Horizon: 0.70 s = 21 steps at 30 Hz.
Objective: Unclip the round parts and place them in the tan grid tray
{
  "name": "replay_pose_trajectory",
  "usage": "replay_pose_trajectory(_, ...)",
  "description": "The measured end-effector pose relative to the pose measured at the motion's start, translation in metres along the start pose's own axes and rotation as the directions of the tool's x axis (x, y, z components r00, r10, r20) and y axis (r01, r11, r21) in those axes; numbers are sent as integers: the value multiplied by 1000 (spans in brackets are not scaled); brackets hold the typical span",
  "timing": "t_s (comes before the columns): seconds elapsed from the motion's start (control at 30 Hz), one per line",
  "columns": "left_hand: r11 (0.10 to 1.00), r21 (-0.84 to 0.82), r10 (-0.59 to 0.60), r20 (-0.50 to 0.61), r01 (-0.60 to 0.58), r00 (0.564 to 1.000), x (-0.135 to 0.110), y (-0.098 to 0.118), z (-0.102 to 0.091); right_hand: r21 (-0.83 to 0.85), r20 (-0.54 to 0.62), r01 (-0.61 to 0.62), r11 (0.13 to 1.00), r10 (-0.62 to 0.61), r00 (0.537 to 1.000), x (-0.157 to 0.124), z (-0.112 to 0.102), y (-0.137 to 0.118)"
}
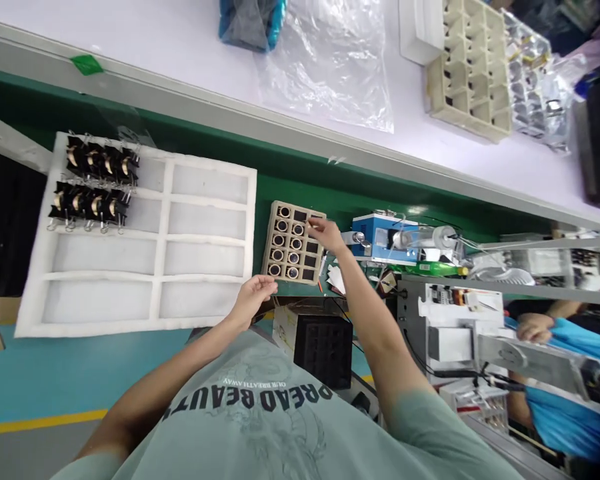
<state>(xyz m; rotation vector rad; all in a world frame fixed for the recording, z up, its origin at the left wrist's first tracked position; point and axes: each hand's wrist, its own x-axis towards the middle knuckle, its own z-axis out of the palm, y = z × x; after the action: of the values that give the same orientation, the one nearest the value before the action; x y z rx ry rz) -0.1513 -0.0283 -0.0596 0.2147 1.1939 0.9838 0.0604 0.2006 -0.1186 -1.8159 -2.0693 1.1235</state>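
A beige compartment tray lies on the green bench in front of me. Round dark watch-like pieces with gold rims fill its left column and much of the middle one. The right column shows dark bare slots. Above the tray's upper right part is my right hand, thumb and fingertips pinched over a slot; whatever they hold is too small to make out. My left hand is at the tray's lower left corner with its fingers pressed together. I cannot tell whether anything is between them.
To the left, a white foam-edged tray carries black clipped assemblies with gold bands. Right of the beige tray stands a blue machine, with a green bottle nearby. A shelf edge runs above. Another person's hand is far right.
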Motion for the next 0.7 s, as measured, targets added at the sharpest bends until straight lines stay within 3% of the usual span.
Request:
replay_pose_trajectory(0.1, 999, 22, -37, -17, 38, 999, -22, -7, -27, 39, 61, -67, 997, 65, 996, 59, -2, 10)
replay_pose_trajectory(0.23, 999, 20, -39, -100, 41, 994, -43, -12, -54, 8, 162, -118, 993, 115, 980, 91, 5, 15)
replay_pose_trajectory(0.33, 999, 1, -40, -123, 41, 992, -48, -10, -61, -95, 184, -132, 987, 147, 972, 97, 8, 20)
replay_pose_trajectory(0.5, 998, 54, -13, -89, 18, 996, -42, -6, -59, -284, 15, -96, 954, 104, 994, 90, 18, 25)
replay_pose_trajectory(0.7, 994, 112, 12, -47, -7, 999, -40, -8, -60, -281, -113, -45, 959, 14, 993, 62, 43, 31)
